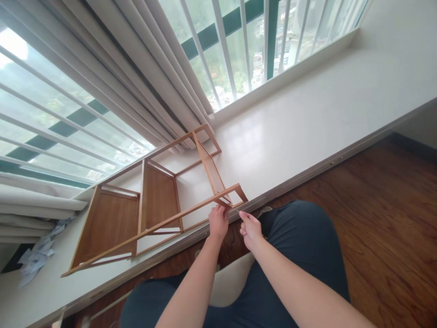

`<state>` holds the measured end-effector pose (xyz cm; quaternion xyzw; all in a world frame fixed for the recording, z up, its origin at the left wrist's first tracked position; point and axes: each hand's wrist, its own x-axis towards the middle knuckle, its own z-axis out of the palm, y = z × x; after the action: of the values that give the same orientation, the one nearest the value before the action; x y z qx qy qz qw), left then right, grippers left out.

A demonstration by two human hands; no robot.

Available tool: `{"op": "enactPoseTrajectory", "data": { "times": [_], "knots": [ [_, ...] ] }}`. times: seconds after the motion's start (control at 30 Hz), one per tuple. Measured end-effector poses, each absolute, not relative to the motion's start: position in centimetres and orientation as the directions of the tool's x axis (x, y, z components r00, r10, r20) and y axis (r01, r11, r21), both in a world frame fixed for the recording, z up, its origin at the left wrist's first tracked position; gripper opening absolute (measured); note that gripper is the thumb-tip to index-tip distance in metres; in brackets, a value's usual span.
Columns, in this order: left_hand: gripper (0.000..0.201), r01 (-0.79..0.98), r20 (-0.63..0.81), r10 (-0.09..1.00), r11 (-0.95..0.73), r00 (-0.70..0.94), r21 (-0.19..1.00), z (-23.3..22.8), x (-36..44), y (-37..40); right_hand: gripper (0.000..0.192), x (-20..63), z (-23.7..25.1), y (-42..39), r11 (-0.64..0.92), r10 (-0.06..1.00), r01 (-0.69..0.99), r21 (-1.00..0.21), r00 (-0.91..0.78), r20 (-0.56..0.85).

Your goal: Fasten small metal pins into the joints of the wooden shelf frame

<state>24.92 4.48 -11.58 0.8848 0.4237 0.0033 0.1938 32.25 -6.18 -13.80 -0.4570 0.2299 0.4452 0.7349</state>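
Fastening stage at rack point(150, 205) end rail: left hand point(218, 223) clamped on rail; right hand point(251, 228) pinching small item, identity unclear. Next: align precisely.

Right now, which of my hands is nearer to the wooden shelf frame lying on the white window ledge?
Left. The left hand touches the wooden shelf frame at its near corner rail. The right hand sits just to the right of that corner, apart from the wood, fingers pinched together.
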Motion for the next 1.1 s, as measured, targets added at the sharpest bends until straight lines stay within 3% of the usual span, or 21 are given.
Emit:
{"op": "enactPoseTrajectory", "data": {
  "times": [0.17,0.73,1.1],
  "knots": [
    [0.043,0.737,-0.170,0.733,-0.581,0.658,0.346,-11.5,25.0,4.6,0.051,30.3,-14.0,-4.7,0.269,0.390,-0.877,-0.398,0.477,-0.788],
    [0.035,0.720,-0.160,0.709,-0.635,0.687,0.281,-11.5,24.9,4.2,0.034,30.8,-13.8,-3.6,0.340,0.261,-0.836,-0.431,0.524,-0.811],
    [0.030,0.701,-0.176,0.684,-0.651,0.708,0.293,-11.4,24.7,4.9,0.023,29.9,-14.4,-2.6,0.383,0.287,-0.836,-0.392,0.511,-0.810]
  ]
}}
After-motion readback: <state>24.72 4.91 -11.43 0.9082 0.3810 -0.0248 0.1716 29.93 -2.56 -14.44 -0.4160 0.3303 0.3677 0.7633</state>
